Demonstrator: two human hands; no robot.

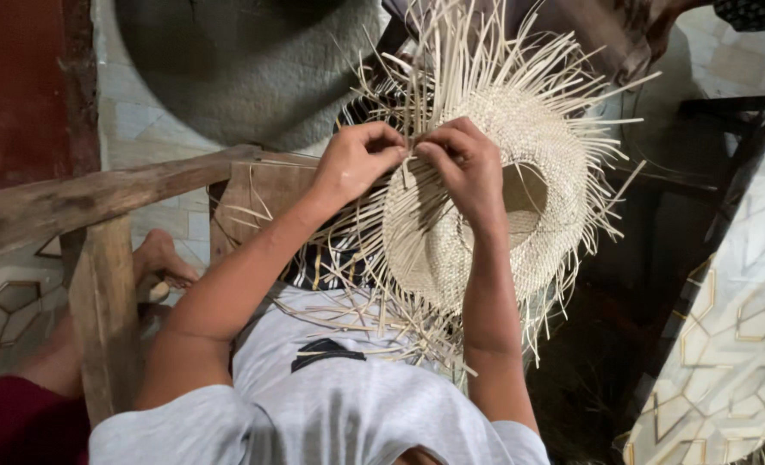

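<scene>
Grey cloth of one T-shirt (331, 405) lies closest to the lens, at 6 o'clock, with a small dark patch on its chest. Two bare forearms rise from it toward the middle of the view.

Going from the left: one red wall panel fills the 10 o'clock corner, and one rough wooden beam (98, 194) runs below it, propped on one upright post at 8 o'clock. One bare foot (163, 263) of another person shows beside that post, resting on pale tiled floor (154, 129) with hexagon line patterns. One large round grey mat (253, 69) lies on the tiles at 12 o'clock.

The left hand (357, 159) sits just left of centre, its fingers curled tight, pinching thin pale straw strands at the edge of the weave. The right hand (464, 164) is directly beside it, fingertips almost touching the left's, also clenched on strands at the same spot.

One half-woven straw hat (529, 129) rests on the lap at the centre, its crown and brim tightly plaited, many loose strands fanning out all around, too many to count. Both hands grip it at its upper left rim.

One patterned tile slab (736, 344) slants across 4 o'clock, with dark shadowed ground between it and the hat.
</scene>
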